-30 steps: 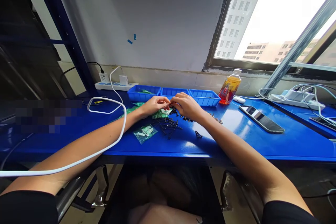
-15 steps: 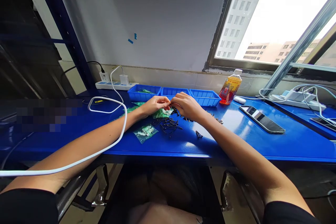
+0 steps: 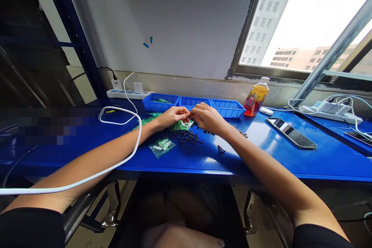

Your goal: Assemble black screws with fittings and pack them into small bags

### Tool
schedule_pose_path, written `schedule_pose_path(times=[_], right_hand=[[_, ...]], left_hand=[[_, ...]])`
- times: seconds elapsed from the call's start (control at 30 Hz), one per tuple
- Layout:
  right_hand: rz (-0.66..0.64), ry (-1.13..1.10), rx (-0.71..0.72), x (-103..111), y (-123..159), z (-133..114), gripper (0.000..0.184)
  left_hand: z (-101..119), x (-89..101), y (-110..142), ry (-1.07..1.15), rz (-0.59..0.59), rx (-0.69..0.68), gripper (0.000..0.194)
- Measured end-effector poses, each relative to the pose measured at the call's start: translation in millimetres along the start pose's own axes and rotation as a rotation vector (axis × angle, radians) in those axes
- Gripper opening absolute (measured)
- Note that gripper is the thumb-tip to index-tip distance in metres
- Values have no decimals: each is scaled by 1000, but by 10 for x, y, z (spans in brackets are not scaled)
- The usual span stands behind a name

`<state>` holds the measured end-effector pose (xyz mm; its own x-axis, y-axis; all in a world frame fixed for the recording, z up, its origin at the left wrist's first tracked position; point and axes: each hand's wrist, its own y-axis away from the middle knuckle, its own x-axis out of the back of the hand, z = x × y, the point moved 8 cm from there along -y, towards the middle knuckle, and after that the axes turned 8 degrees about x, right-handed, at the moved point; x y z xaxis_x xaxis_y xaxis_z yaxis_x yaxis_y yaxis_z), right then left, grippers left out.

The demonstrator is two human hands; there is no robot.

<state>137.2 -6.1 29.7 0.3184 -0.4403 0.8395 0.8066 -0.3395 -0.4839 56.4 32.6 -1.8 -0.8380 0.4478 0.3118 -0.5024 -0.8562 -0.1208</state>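
My left hand [image 3: 174,117] and my right hand [image 3: 207,117] meet fingertip to fingertip over the blue table. Both are closed in a pinch; whatever lies between the fingers is too small to make out. Under them lie a pile of black screws [image 3: 188,138] and green plastic packets [image 3: 179,125], partly hidden by the hands. A clear bag [image 3: 162,146] with white and green pieces rests nearer the table's front edge. To the right, a few black screws [image 3: 221,149] sit apart from the pile. Shiny small hardware [image 3: 241,133] shows beyond my right wrist.
Three joined blue bins [image 3: 228,108] stand behind my hands. Right of them are a drink bottle [image 3: 257,97], a white earphone-like case [image 3: 266,111] and a phone [image 3: 291,133]. A white cable [image 3: 136,143] loops across my left forearm. Power strips [image 3: 130,94] lie at the back.
The whole view has shifted very slightly. My hands stay pinched together in the same place, and nothing on the table has visibly moved.
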Motion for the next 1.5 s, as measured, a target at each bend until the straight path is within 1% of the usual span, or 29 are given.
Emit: schedule_pose_path(times=[0.17,0.5,0.83,0.93,1.3,1.5], right_hand=[[-28,-32,-29,-20,-9,-16,15],[13,-69,-94,5,-11,21,14],[34,-83,-73,22,-22,-3,15],[28,-96,-89,16,-19,11,15],[-3,-93,-109,-15,-18,30,15],[3,-95,-107,-14,-12,27,14]], left_hand=[[2,-14,2,-6,-27,-17,32],[10,-6,7,40,-36,-20,32],[8,-6,21,57,-69,-49,26],[-3,1,22,57,-67,-47,25],[-14,5,18,18,-53,-32,33],[-2,-8,16,16,-67,-51,35]])
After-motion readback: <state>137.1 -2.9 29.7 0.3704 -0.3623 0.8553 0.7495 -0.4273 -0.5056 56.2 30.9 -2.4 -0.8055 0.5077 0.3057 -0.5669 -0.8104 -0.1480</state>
